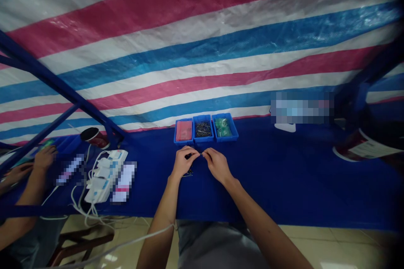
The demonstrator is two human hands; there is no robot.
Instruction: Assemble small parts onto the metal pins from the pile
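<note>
My left hand (184, 162) and my right hand (217, 164) meet over the blue table, each closed in a fingertip pinch. Between the fingertips runs a small thin piece (200, 154), too small to name. A few dark, thin pin-like pieces (188, 172) lie on the table beside my left hand, partly hidden by it. Just beyond the hands stand three blue bins in a row. A flat reddish item fills the left bin (174, 139). Many dark, thin metal pieces (203, 129) lie in the middle bin (203, 139). Green and clear small pieces (222, 127) are in the right bin (232, 138).
On the left lie a white power strip (105, 176) with cables, blurred phone-like items (124, 183) and a dark red cup (95, 138). Another person's hands (44, 157) work at far left. A large cup (362, 145) and a white object (285, 127) are at right.
</note>
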